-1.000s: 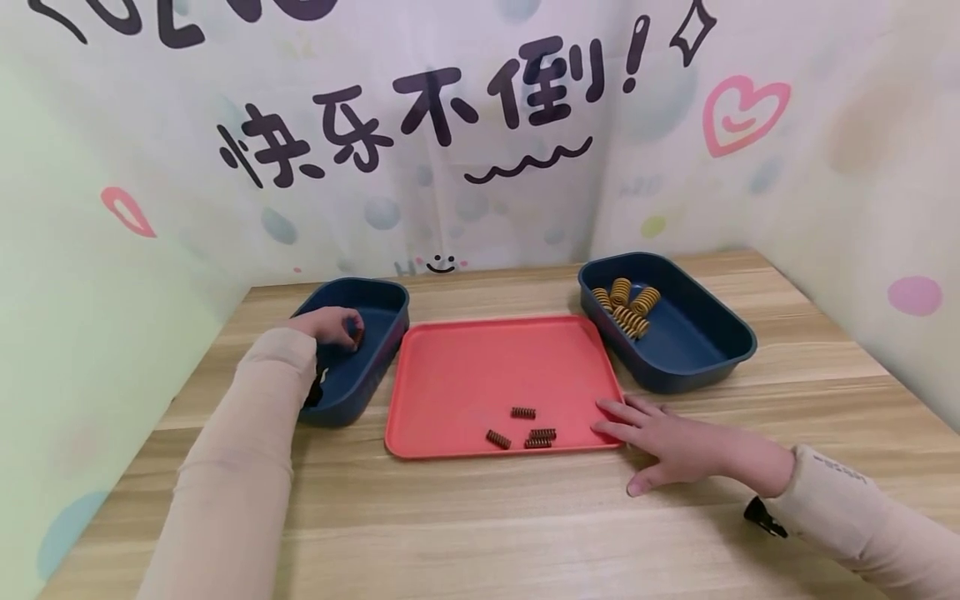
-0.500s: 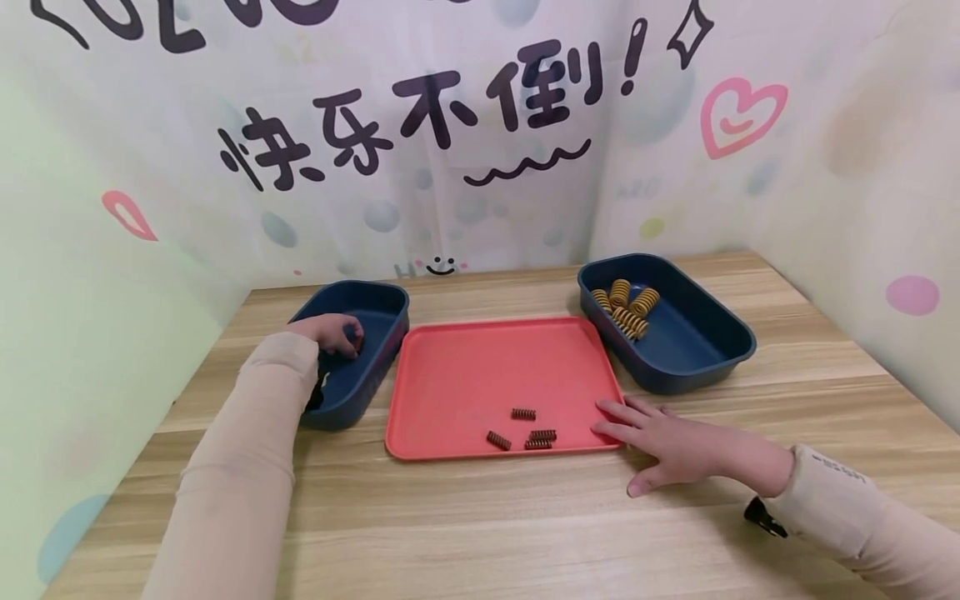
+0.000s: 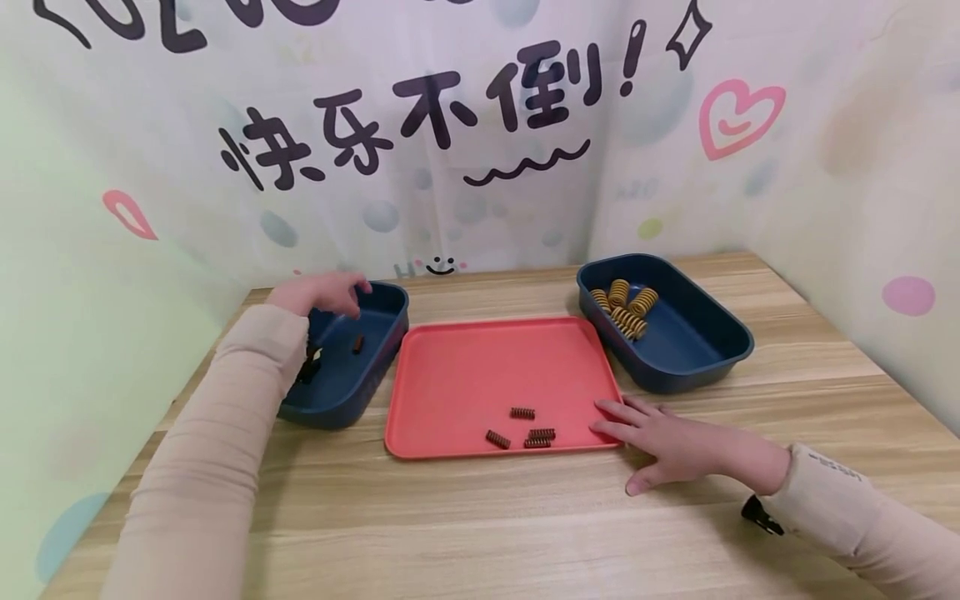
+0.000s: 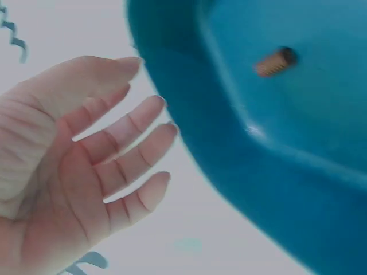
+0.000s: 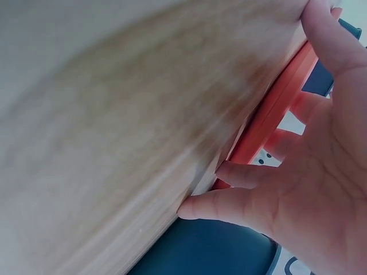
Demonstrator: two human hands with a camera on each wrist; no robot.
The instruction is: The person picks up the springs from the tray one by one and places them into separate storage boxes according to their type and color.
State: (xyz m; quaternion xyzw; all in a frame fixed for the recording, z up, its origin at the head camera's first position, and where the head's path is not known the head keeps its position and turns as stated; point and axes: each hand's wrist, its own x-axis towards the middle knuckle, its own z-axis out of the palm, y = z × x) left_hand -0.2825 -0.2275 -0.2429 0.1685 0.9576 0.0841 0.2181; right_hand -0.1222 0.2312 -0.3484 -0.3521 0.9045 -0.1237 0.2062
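Above the left blue bin (image 3: 341, 412) my left hand (image 3: 318, 293) is raised, its fingers loosely bent around nothing. A single small brown spring (image 3: 358, 343) lies on that bin's floor; the left wrist view shows the same spring (image 4: 276, 62) apart from the left hand (image 4: 86, 154). My right hand (image 3: 671, 442) has its fingers spread, the fingertips resting on the right front corner of the red tray (image 3: 465, 375). Several small dark brown springs (image 3: 522, 413) lie near the tray's front edge. In the right wrist view the right hand (image 5: 298, 172) touches the tray rim (image 5: 275, 109).
A second blue bin (image 3: 697, 333), right of the tray, holds several larger yellow springs (image 3: 630, 321) at its left end. The wooden table (image 3: 450, 525) extends in front of the tray. A printed cloth (image 3: 487, 208) hangs along the back.
My left hand was low in the left bin at the brown spring; it has let go and lifted up and back. The spring stays on the bin floor. The right hand has not moved.
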